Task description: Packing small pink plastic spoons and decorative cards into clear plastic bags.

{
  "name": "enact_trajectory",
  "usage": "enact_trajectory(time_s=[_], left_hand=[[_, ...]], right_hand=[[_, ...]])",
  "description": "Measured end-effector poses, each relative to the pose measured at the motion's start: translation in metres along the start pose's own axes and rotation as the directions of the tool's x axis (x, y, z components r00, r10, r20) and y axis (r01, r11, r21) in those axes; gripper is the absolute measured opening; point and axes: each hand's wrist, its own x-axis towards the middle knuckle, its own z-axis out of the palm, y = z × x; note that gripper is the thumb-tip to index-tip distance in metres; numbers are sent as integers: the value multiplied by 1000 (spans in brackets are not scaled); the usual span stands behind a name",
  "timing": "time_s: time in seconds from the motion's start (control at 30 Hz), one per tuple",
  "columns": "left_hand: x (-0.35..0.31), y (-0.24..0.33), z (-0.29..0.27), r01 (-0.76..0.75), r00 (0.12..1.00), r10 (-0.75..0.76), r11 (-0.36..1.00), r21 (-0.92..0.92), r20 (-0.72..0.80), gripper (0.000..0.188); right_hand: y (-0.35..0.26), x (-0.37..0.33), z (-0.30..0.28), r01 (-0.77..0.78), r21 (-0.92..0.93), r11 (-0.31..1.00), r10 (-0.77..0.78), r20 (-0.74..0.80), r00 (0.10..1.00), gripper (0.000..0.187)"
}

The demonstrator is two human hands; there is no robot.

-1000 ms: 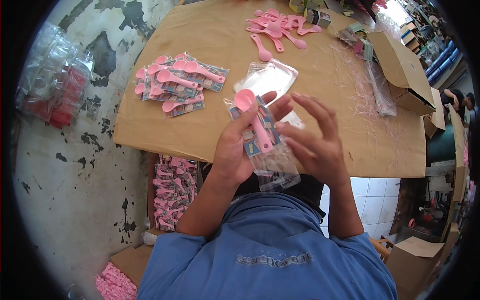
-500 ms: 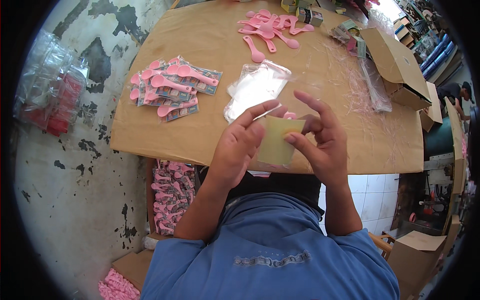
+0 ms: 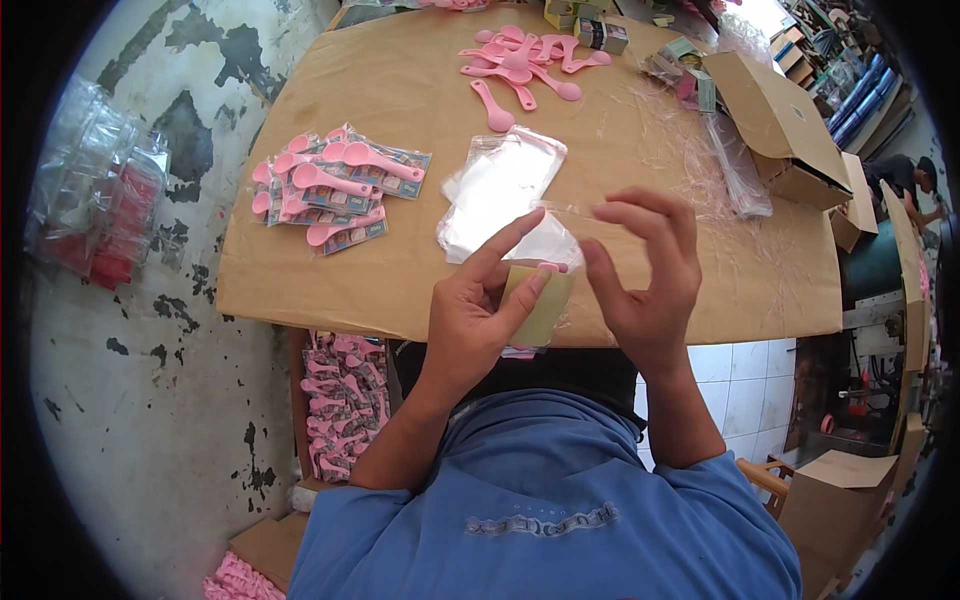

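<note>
- Far left, clear plastic bags point(image 3: 85, 150), some showing red, hang against the wall point(image 3: 150, 400), whose paint is peeling.
- In the lower left corner is a heap of pink pieces point(image 3: 242, 578), too small to make out, with brown cardboard point(image 3: 272, 550) beside it.
- On the left of the brown-covered table point(image 3: 390, 295) lies a pile of packed pink spoons point(image 3: 335, 180), overlapping, with printed cards. More card-backed spoons point(image 3: 345, 400) fill a space below the table edge.
- The left hand point(image 3: 468, 315) is closed on a packet point(image 3: 541, 308) – thumb across the plain yellowish-green back, fingers behind. The packet is held up over the table's near edge, in front of the body; a bit of pink shows at its top.
- Just beyond it, flat clear bags point(image 3: 505, 185) lie stacked and shining; farther back are loose pink spoons point(image 3: 520, 62) in a jumble.
- The right hand point(image 3: 648, 275) is beside the packet, apart from it, thumb and curved fingers spread. A faint clear strip point(image 3: 568, 209) runs near its fingertips – I cannot tell whether they touch it.
- To the right, long clear bags point(image 3: 738, 168) lie by an open cardboard box point(image 3: 785, 130); beyond, another person point(image 3: 905, 180) leans forward.
</note>
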Motion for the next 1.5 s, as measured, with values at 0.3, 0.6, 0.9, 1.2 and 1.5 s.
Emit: enact_trajectory(time_s=[0.3,0.6,0.9,1.2,1.5], left_hand=[[-4,2,1,-64,996,41,935,349,74,59],[-4,12,11,-110,990,69,917,384,121,57],[-3,12,3,167,986,-166,984,-66,23,41],[5,-1,-1,87,994,-98,978,-188,-50,29],[4,-1,-2,5,996,-16,992,-128,-88,25]], right_hand=[[1,5,14,164,-173,971,-163,19,986,25],[11,4,17,54,11,998,-53,-65,996,22],[44,18,-17,-230,799,555,580,-174,796,10],[32,-14,-19,-588,756,286,507,401,763,15],[16,-23,6,-689,562,459,427,540,725,17]])
